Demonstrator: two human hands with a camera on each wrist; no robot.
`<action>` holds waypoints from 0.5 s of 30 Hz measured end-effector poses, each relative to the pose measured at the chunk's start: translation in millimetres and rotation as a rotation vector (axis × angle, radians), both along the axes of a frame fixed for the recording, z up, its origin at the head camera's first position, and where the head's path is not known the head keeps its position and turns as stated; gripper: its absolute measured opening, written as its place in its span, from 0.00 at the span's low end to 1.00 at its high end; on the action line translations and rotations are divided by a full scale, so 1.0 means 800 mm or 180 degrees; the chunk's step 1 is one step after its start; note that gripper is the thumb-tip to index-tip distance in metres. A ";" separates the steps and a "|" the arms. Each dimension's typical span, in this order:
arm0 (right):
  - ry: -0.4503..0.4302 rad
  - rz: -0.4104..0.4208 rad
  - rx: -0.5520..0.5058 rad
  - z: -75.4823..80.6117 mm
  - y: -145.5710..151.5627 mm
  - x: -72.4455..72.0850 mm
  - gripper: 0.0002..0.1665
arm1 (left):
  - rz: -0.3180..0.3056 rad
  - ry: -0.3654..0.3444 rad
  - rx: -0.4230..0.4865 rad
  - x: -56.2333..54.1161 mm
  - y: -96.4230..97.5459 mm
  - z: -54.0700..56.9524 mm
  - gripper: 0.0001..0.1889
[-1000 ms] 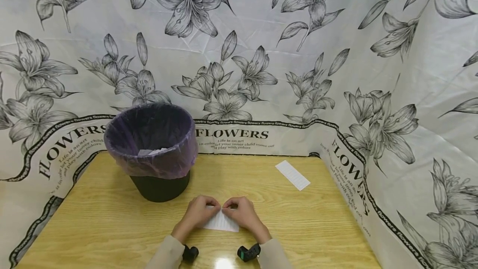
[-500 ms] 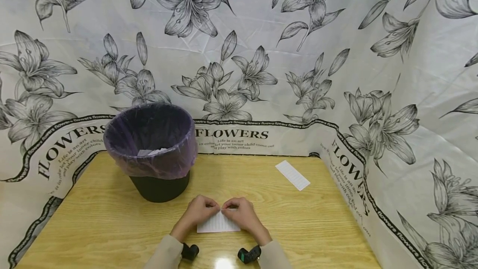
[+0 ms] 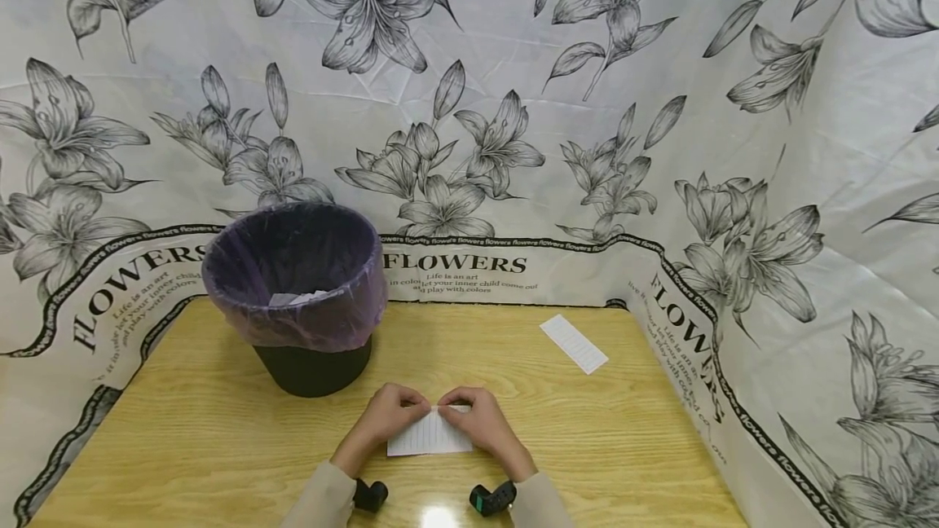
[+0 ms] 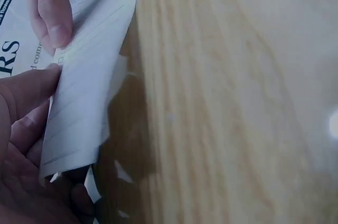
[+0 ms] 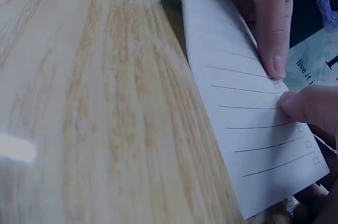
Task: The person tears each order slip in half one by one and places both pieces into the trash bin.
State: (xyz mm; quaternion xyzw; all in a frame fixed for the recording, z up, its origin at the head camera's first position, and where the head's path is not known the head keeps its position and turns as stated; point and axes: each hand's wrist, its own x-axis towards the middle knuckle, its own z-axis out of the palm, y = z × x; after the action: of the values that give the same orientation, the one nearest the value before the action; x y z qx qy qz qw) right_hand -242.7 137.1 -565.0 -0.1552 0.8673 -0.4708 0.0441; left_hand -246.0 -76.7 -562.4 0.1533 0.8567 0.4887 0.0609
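A white ruled slip of paper (image 3: 429, 437) with small checkboxes along one edge is held up between both hands at the near middle of the table. My left hand (image 3: 392, 415) pinches its upper edge just left of the middle. Close beside it, my right hand (image 3: 473, 419) pinches the same edge, the two thumb tips nearly meeting. The right wrist view shows the ruled lines and boxes on the paper (image 5: 253, 129), thumbs on its printed face. In the left wrist view the paper (image 4: 84, 102) stands tilted close over the wood. The fingers behind it are partly hidden.
A black bin (image 3: 315, 369) with a purple liner stands at the back left, with white paper pieces (image 3: 297, 298) inside. Another ruled slip (image 3: 575, 344) lies at the back right of the wooden table (image 3: 220, 446). Flower-printed cloth (image 3: 469, 186) encloses the table's back and sides.
The paper's lower edge has swung level and its lower left corner has come into view. Both hands stay nearly in place, still pinching the upper edge.
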 end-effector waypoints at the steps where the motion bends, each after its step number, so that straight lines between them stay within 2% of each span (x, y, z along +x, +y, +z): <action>1: 0.0010 -0.0003 0.0000 0.001 0.001 -0.001 0.06 | 0.0011 -0.0015 0.0017 0.000 0.000 -0.001 0.08; 6: 0.0048 -0.0014 -0.0033 0.002 0.005 -0.001 0.07 | 0.0127 -0.0059 0.0101 0.002 -0.004 -0.001 0.07; 15: 0.0118 -0.0250 -0.0306 -0.006 0.017 0.002 0.09 | 0.0384 -0.0006 0.0174 0.006 -0.015 -0.002 0.06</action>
State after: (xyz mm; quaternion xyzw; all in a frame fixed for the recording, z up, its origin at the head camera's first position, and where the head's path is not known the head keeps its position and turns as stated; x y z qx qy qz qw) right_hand -240.8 150.8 -569.8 -0.1316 0.8498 -0.5103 0.0021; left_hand -241.4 -89.1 -563.8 0.1026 0.8507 0.5149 0.0280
